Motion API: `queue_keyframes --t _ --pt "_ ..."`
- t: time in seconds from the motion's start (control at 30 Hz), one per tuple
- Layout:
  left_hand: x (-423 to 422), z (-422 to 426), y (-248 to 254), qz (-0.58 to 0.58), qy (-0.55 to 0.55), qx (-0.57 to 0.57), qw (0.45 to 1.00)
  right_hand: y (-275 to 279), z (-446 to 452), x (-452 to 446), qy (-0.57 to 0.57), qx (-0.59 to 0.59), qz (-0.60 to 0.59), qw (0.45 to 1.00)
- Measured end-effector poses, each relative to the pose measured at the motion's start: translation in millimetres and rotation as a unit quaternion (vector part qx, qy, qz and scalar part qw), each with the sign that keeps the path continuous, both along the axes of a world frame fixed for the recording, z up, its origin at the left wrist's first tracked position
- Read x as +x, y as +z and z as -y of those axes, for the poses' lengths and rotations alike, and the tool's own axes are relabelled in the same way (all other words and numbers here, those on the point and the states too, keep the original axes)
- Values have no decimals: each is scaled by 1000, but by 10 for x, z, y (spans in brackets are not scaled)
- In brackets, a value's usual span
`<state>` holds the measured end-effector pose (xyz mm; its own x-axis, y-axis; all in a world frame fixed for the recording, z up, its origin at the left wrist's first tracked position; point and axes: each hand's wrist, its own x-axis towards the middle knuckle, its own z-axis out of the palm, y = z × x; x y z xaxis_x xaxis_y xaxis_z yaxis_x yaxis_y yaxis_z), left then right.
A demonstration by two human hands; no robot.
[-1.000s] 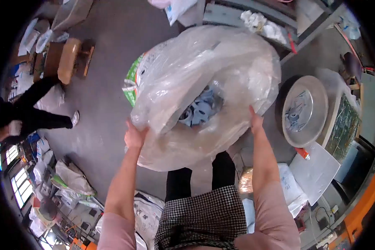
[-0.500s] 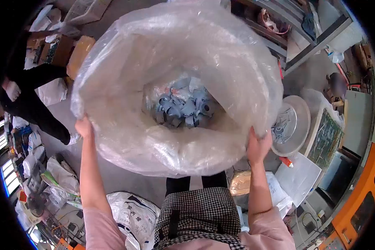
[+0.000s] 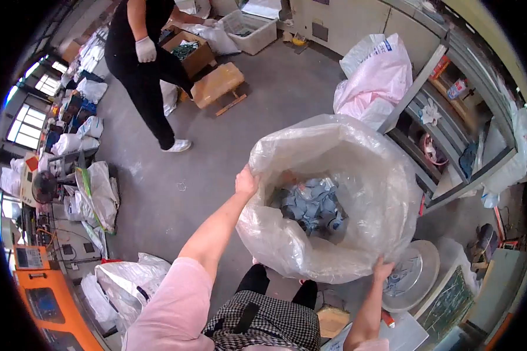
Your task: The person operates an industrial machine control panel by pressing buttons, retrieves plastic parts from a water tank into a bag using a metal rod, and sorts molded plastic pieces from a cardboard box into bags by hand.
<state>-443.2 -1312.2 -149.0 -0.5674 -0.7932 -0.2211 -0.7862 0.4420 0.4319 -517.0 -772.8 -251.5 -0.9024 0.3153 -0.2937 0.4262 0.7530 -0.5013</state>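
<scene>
A large translucent plastic bag (image 3: pixel 369 199) stands wide open in front of me. Grey-blue plastic parts (image 3: pixel 313 205) lie in a heap at its bottom. My left hand (image 3: pixel 246 181) is closed around the bag's rim at the left. At the lower right, my right hand (image 3: pixel 383 268) grips the rim too, its fingers partly hidden by the plastic. Just beside that hand is a round pale basin (image 3: pixel 425 275) with more grey pieces (image 3: pixel 401 276) in it.
A metal shelf rack (image 3: pixel 451 114) stands close at the right, with a pink sack (image 3: pixel 380 79) beside it. Another person (image 3: pixel 152 70) in black walks at the upper left, near a low wooden stool (image 3: pixel 216 85). White sacks (image 3: pixel 129 286) lie at the lower left.
The bag has moved right and down in view and sits farther from me, with both hands still on its rim. More floor and the other person now show at the upper left.
</scene>
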Motion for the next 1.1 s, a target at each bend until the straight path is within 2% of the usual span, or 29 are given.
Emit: queue_keyframes --t 0.03,0.1,0.13,0.2,0.27,0.33,0.4,0.43,0.5,0.57,0.63,0.7,0.73,0.8,0.9,1.0,1.1 --pt "46 -35 46 -8 4 -1 1000 -197 -182 0 33 -45 -38 998" --pt "123 -115 179 83 -35 100 991 82 -76 82 38 -43 -27 998" --pt "197 -202 284 87 -33 72 993 201 -27 161 39 -37 -4 999" --pt "476 -384 418 85 -39 13 996 404 -42 343 121 -79 -29 989" --pt "818 -524 509 86 -64 -17 994 617 -43 499 191 -83 78 975" --pt "1210 -673 622 100 -95 5 990 955 35 695 288 -28 67 955" --pt "1659 -793 703 118 -112 41 986 1121 40 856 346 15 -11 938" --pt "1900 -839 727 131 -118 56 983 1223 38 881 349 14 -22 937" --pt "2440 -825 420 150 -142 67 976 1361 24 961 301 -34 47 952" --pt "2805 -856 510 212 -178 90 957 1430 1 1048 326 -23 0 945" --pt "3127 -803 413 267 -201 160 929 1320 -49 1086 352 -14 -46 935" --pt "3434 -763 302 285 -199 178 921 1201 -49 1105 313 -27 94 945" --pt "3519 -711 309 279 -197 176 923 1244 -14 1107 315 -26 87 945" --pt "3621 -696 526 271 -169 187 929 1529 146 1179 388 -2 184 903" --pt "3828 -549 222 276 -178 153 932 1556 318 1300 435 -16 137 890" --pt "3841 -488 363 235 -126 184 946 1434 463 1380 461 15 76 884" --pt "3899 -407 41 194 -140 182 954 1361 491 1345 469 36 112 876"
